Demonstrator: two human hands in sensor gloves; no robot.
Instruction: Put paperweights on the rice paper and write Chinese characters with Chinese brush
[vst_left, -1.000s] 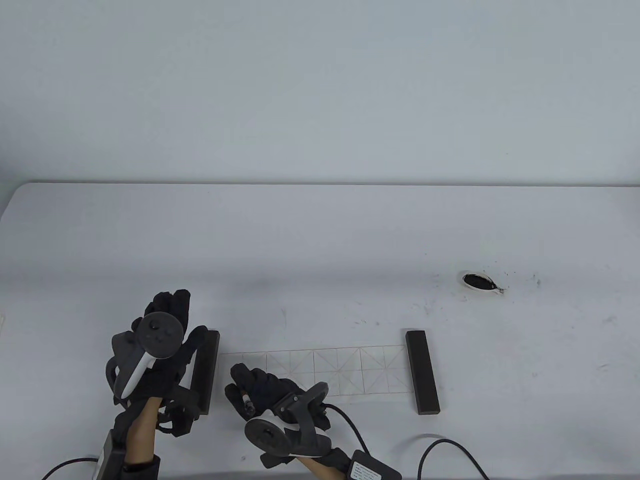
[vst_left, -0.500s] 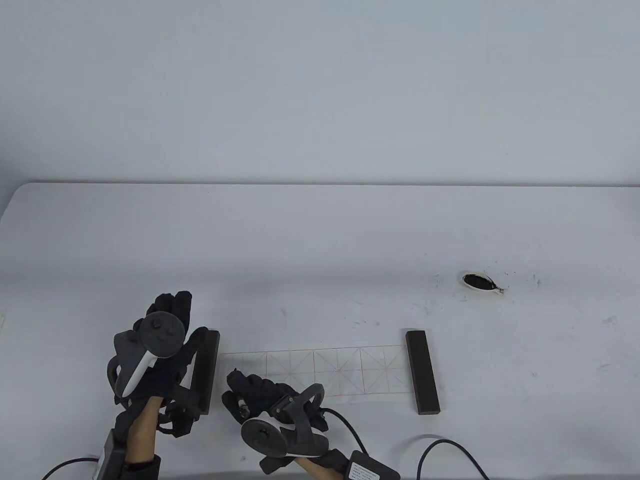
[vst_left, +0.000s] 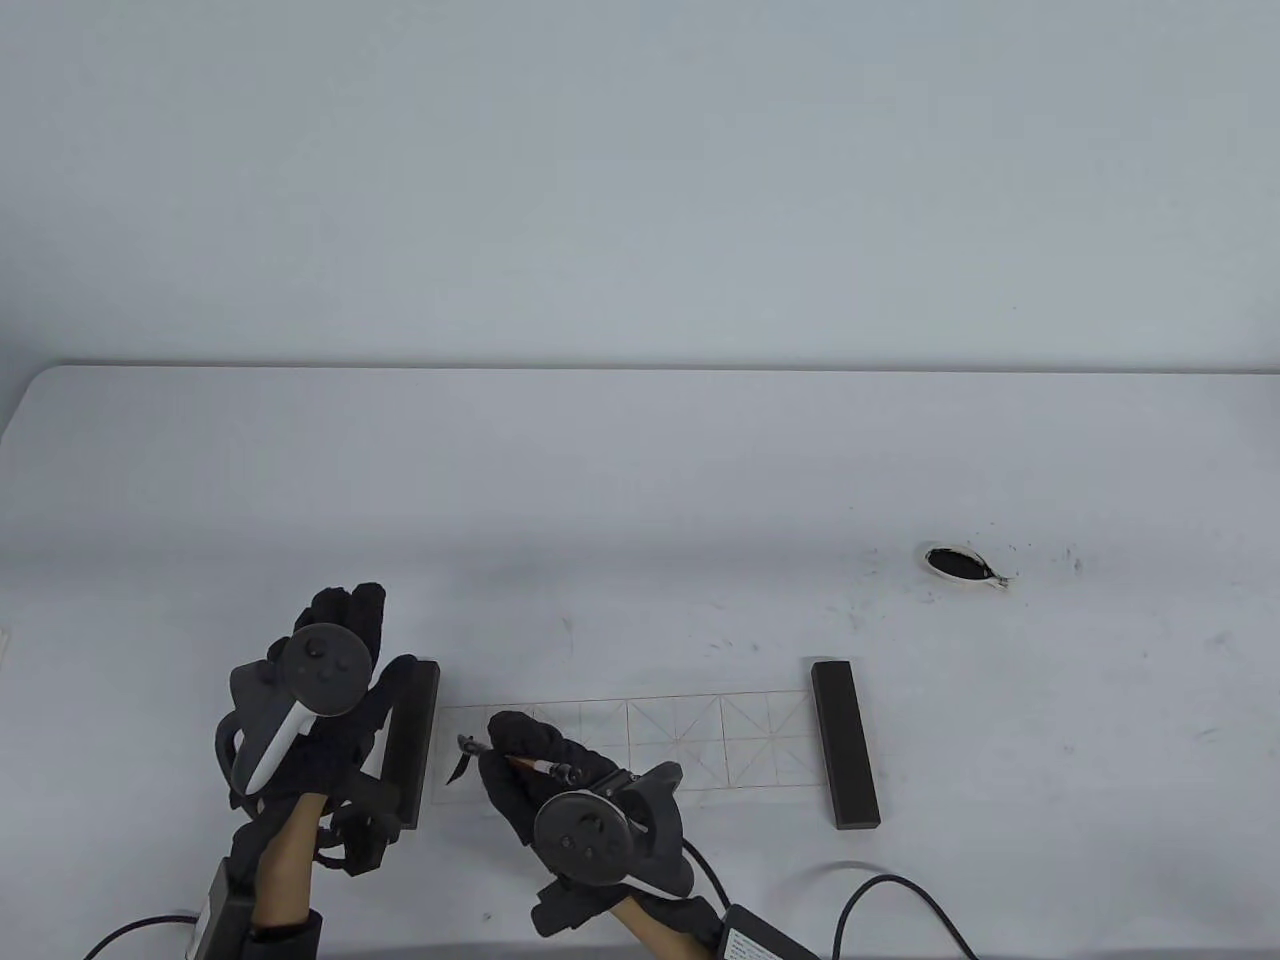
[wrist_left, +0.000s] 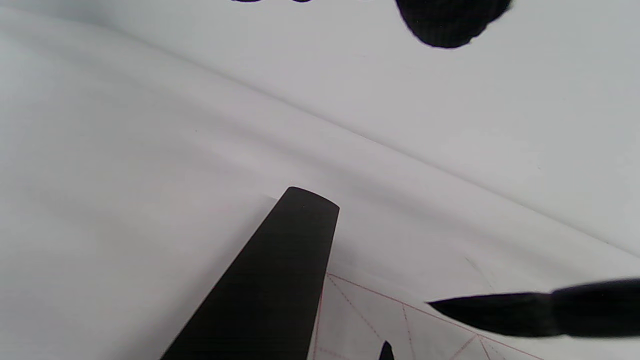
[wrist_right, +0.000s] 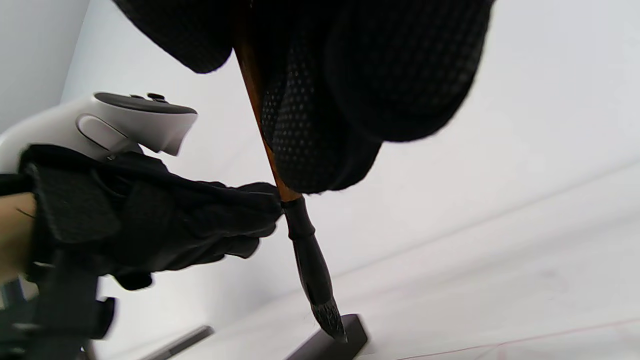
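A strip of gridded rice paper (vst_left: 690, 745) lies near the table's front edge, with a dark paperweight bar across each end. My left hand (vst_left: 350, 640) lies flat with straight fingers, its thumb side against the left paperweight (vst_left: 415, 745). The right paperweight (vst_left: 846, 745) lies untouched. My right hand (vst_left: 530, 755) grips the brush (vst_left: 522, 764) by its orange handle. The black brush head (wrist_right: 312, 270) points down at the paper's left end, close to the left paperweight (wrist_left: 270, 285). In the left wrist view the brush tip (wrist_left: 480, 312) hangs just over the paper (wrist_left: 400, 325).
A small white ink dish (vst_left: 955, 564) with black ink sits at the back right, with ink specks on the table around it. Black cables (vst_left: 900, 900) trail along the front edge behind my right hand.
My right hand has moved right and away from me and turned over. The brush now slants with its head over the paper's left end. My left hand has stayed put.
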